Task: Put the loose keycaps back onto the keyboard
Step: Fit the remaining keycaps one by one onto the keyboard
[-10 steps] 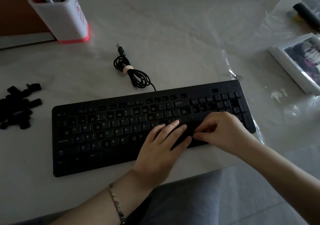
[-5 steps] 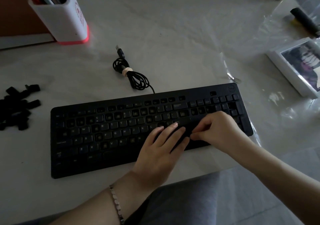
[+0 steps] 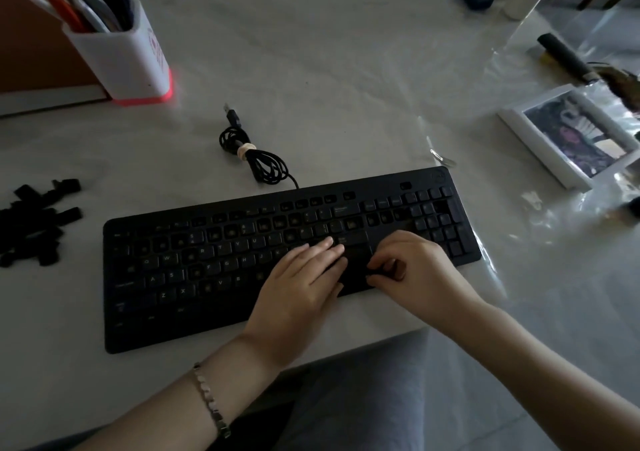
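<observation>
Keycaps [image 3: 34,223] heaped at 9 o'clock of keyboard [image 3: 173,326], well apart from my fingers. My left hand [image 3: 298,287] lies flat on the keys, fingers straight. Right hand [image 3: 417,270] at its 3 o'clock, fingers curled onto keyboard; can't tell if pinching anything.

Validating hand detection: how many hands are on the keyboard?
2. Left hand lies flat on the keyboard, right of centre; right hand sits beside it, fingers curled down near the front edge. Neither is hidden.
</observation>
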Demonstrator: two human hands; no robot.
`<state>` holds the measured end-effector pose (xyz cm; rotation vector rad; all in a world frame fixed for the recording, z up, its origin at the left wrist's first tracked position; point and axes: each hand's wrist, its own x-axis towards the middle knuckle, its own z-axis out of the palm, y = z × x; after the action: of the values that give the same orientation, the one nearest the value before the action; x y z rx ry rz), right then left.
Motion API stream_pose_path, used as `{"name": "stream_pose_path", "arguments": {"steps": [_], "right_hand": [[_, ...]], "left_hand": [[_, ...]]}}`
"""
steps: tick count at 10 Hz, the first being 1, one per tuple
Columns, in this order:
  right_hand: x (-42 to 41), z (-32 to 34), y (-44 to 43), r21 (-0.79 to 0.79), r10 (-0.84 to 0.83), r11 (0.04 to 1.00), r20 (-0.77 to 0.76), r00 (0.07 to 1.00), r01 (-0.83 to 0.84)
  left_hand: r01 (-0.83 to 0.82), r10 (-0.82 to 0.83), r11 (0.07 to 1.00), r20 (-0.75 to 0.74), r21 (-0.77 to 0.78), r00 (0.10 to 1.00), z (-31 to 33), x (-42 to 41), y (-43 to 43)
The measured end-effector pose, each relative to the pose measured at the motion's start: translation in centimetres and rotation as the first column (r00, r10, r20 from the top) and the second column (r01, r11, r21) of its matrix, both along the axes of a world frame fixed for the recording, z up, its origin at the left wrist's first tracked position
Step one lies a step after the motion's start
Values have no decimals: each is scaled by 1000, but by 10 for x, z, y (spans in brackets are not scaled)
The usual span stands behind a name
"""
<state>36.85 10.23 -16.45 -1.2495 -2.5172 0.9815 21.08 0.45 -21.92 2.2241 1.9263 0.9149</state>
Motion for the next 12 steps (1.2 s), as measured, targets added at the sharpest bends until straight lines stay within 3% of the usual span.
{"name": "stream_pose_path", "arguments": {"steps": [1,3,4,5,6,10,11,12], "right_hand": [[11,-1,-8,52,-69,996,-96,993,74],[44,4,-7,-184,-367,925,-194,910,334],[43,7,-13,-414,-524,825,-303,796,386],[34,7,-18,-541,-615,748,-346,709,384],[21,2,-22,-544,-607,750,-337,720,377],[-1,-17,-27,-323,-489,859,-281,826,398],[0,-23,-28,-49,-365,930,-253,896,365],[1,-28,-27,21,-340,934,-262,903,358]], "left_hand": [[-9,9,1000,6,-26,1000,1,0,-1],[-18,19,999,22,-33,1000,-2,1,1],[-24,24,999,30,-26,999,-2,2,1],[-22,23,999,36,-27,999,-2,1,1],[-19,20,1000,35,-17,999,-4,1,1],[-22,23,999,51,-28,998,-6,3,-1],[-30,31,999,40,-22,999,-5,3,-1],[-20,20,999,9,-27,1000,-6,2,-3]]}}
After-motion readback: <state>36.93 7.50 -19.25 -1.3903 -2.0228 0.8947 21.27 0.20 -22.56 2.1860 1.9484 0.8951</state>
